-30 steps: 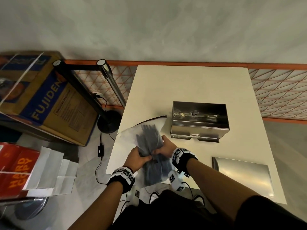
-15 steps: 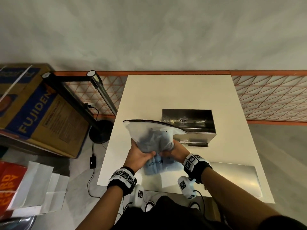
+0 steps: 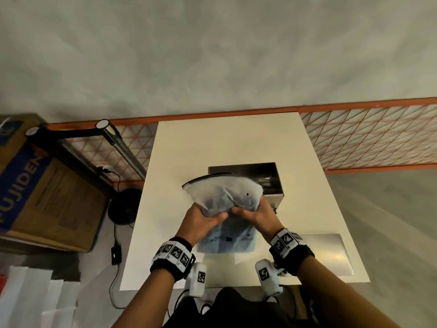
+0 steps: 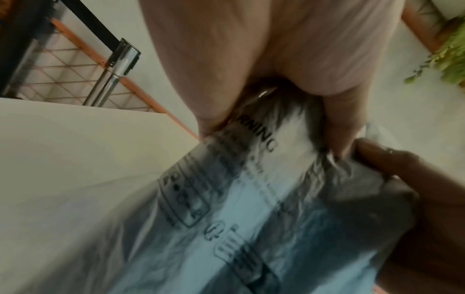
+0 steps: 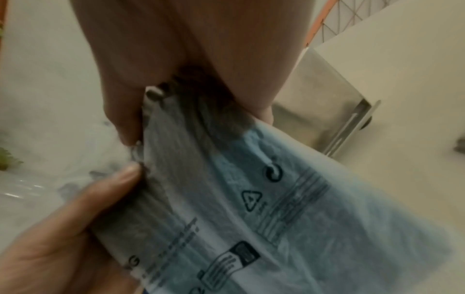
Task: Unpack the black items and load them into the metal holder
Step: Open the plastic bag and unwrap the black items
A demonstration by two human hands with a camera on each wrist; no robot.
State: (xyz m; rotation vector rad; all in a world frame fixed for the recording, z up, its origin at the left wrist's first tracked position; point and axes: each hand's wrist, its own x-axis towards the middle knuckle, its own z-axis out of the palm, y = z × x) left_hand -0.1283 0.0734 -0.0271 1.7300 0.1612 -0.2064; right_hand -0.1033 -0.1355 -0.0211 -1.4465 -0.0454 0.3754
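Observation:
Both hands hold a frosted plastic bag upright above the white table, its zip edge pointing away from me. Dark black items show dimly through the plastic. My left hand grips the bag's middle from the left; my right hand grips it from the right, thumbs nearly meeting. Up close, the printed bag is pinched under the left thumb, and the same bag is squeezed in the right hand. The metal holder stands just behind the bag, partly hidden by it.
A flat metal plate lies on the table at the near right. Left of the table stand a chrome barrier post with a black base and a cardboard box. An orange mesh fence runs behind.
The bag was lying flat on the table a second ago; both hands have lifted it and tilted it upright in front of the holder, bunching its middle.

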